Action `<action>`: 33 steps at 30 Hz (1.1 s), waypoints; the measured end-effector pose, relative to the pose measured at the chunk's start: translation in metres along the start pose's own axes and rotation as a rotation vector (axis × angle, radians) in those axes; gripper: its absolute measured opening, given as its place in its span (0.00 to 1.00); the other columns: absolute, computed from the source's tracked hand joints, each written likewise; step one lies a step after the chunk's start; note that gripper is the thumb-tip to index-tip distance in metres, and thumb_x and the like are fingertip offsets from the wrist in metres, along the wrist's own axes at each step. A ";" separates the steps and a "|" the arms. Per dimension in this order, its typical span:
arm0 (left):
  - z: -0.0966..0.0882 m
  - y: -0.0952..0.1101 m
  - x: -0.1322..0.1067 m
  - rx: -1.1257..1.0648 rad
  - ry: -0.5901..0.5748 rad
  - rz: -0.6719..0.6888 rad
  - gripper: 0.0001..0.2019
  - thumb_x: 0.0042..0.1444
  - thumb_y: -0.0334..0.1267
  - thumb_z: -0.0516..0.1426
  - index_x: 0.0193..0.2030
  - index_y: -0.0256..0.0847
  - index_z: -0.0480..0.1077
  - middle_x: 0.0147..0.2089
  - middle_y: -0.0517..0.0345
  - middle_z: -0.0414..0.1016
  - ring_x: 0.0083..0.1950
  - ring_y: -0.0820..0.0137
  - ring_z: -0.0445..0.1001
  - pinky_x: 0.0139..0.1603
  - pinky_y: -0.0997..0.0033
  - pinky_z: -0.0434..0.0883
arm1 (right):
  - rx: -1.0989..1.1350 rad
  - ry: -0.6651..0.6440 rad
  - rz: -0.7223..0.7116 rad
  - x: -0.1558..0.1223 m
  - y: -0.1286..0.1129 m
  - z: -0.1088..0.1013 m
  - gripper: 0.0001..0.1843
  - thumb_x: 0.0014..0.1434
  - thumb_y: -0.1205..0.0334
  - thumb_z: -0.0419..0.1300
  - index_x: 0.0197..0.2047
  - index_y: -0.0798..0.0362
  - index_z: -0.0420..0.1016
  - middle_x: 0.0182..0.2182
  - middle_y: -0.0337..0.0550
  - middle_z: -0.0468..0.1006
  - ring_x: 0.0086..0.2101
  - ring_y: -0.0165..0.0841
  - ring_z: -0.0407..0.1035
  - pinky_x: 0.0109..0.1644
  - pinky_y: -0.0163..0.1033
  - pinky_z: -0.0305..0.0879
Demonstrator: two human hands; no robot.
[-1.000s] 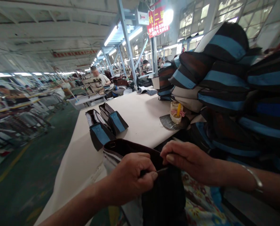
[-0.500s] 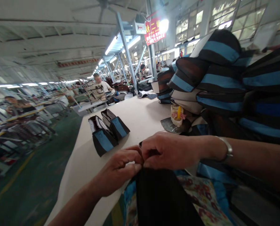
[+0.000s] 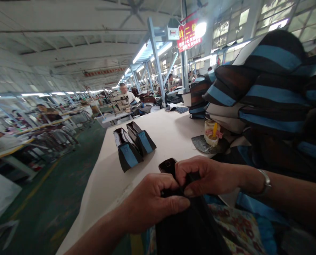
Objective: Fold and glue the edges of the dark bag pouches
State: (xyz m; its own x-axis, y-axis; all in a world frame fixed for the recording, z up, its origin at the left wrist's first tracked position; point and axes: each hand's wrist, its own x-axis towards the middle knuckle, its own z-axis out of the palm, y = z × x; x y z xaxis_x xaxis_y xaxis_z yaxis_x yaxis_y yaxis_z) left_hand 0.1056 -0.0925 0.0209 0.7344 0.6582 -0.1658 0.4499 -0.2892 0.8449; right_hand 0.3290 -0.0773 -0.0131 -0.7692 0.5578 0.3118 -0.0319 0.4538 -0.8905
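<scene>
Black pouch (image 3: 186,225), 6 o'clock: left hand (image 3: 151,203) and right hand (image 3: 205,176), fingers (image 3: 189,191) clamped on its top edge (pinched, seemingly to hold it steady). Two blue-panelled pouches (image 3: 133,148) on table (image 3: 168,134), 12 o'clock.

light: ceiling tubes (image 3: 139,54), windows (image 3: 278,24) | glare: bright | edges: warped, blurred

Black fabric (image 3: 187,226) cut off below, top hidden behind right hand (image 3: 205,177)
</scene>
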 end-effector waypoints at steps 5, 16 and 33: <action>0.007 -0.007 0.004 -0.058 0.046 0.037 0.13 0.59 0.43 0.59 0.28 0.37 0.67 0.30 0.64 0.61 0.32 0.74 0.59 0.31 0.70 0.55 | 0.091 -0.008 0.061 -0.008 -0.002 -0.003 0.10 0.60 0.61 0.64 0.39 0.59 0.71 0.32 0.37 0.68 0.33 0.27 0.60 0.36 0.32 0.57; 0.016 0.001 0.010 -0.121 0.092 -0.013 0.12 0.54 0.42 0.58 0.26 0.36 0.67 0.27 0.63 0.60 0.29 0.74 0.56 0.28 0.71 0.53 | 0.074 0.015 0.053 -0.008 0.003 -0.006 0.08 0.56 0.65 0.66 0.35 0.60 0.71 0.28 0.34 0.67 0.28 0.24 0.58 0.31 0.29 0.55; 0.021 0.001 0.018 0.135 0.239 0.041 0.12 0.57 0.32 0.53 0.22 0.37 0.62 0.25 0.63 0.60 0.29 0.75 0.60 0.31 0.73 0.56 | -0.524 0.010 -0.139 -0.016 -0.006 -0.013 0.02 0.63 0.69 0.59 0.40 0.56 0.69 0.34 0.41 0.72 0.34 0.29 0.64 0.38 0.34 0.59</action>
State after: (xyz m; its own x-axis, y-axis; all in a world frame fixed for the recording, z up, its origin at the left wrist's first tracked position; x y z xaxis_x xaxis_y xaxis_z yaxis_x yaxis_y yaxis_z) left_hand 0.1300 -0.0958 0.0077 0.6194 0.7850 0.0054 0.4979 -0.3981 0.7705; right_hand 0.3498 -0.0800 -0.0081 -0.7740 0.4735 0.4204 0.1916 0.8079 -0.5572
